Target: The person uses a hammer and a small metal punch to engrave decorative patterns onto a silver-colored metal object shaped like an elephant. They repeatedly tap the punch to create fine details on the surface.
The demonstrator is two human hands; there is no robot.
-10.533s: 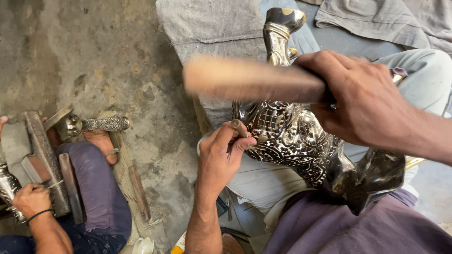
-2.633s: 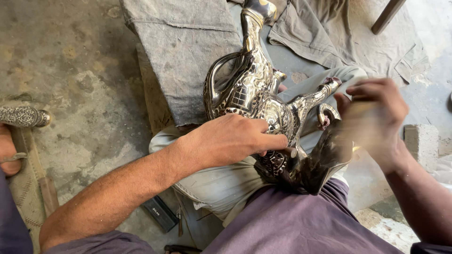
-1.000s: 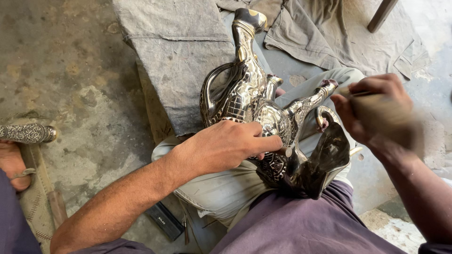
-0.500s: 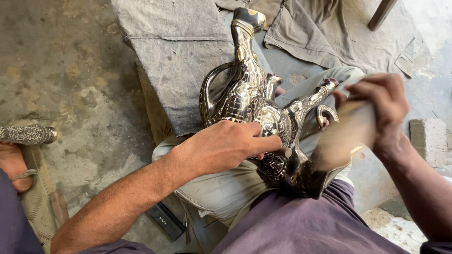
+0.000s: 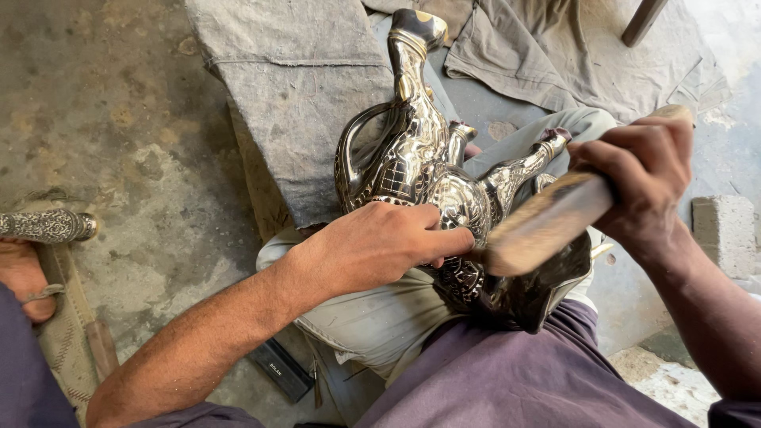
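Observation:
An ornate silver-and-black metal ewer [image 5: 428, 170] with a curved handle, long neck and spout lies across my lap. My left hand [image 5: 380, 242] presses flat on its belly and steadies it. My right hand [image 5: 642, 182] is closed on a wooden-backed brush [image 5: 539, 226], blurred from motion, with its bristle end against the ewer's lower body near my left fingers. The dark flared base [image 5: 531, 297] of the ewer rests against my purple shirt.
A grey cloth [image 5: 293, 87] covers a low block ahead, with more cloth [image 5: 555, 55] at the back right. Another person's foot [image 5: 24, 273] and an engraved metal piece [image 5: 43, 226] sit at the left edge. A concrete block [image 5: 721, 234] stands at the right.
My right hand has swung the brush down and left onto the ewer's body. The left hand has stayed pressed on the ewer.

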